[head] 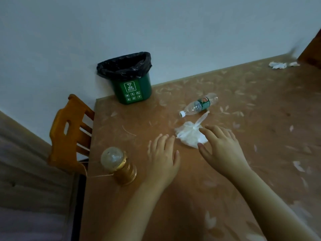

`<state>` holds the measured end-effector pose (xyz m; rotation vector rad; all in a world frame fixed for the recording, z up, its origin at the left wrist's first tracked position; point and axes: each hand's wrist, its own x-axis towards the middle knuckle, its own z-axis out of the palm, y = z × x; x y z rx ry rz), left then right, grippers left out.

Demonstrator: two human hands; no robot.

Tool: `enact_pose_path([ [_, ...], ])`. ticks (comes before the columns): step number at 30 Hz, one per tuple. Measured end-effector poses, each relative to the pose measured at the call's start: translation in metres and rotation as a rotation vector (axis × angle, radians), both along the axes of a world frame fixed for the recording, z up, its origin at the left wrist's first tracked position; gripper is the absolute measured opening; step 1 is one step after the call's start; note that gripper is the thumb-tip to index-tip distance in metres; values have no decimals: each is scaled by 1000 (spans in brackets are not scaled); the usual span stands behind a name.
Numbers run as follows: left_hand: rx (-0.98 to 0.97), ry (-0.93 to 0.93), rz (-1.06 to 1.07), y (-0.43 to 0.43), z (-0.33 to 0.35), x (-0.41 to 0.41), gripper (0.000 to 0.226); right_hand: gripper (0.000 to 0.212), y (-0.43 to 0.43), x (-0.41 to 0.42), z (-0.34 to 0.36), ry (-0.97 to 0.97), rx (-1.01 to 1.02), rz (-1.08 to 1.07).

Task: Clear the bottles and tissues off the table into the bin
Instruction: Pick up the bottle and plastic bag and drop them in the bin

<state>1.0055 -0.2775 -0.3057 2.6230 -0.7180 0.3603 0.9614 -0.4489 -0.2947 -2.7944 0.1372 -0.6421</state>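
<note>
A small green bin (132,87) with a black liner stands at the table's far left corner. An empty clear plastic bottle (199,104) with a green label lies on its side in mid-table. Just in front of it sits a knotted white plastic bag (188,136) of tissue. My right hand (220,146) hovers over the bag's right side, fingers spread, holding nothing. My left hand (163,157) is flat and open just left of the bag. Crumpled white tissues (279,64) lie at the far right.
A gold lantern-style lamp (119,164) with a clear bulb lies near the table's left edge, its cord trailing off. A wooden chair (69,131) stands against the left side of the brown patterned table (243,188). A white wall is behind.
</note>
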Motion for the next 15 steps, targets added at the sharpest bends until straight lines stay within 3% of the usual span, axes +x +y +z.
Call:
enact_pose_path([
  [11, -114, 94, -46, -57, -51, 132, 46, 44, -35, 99, -66, 163, 160, -48],
  [15, -146, 171, -48, -75, -74, 174, 34, 41, -44, 125, -92, 220, 194, -63],
])
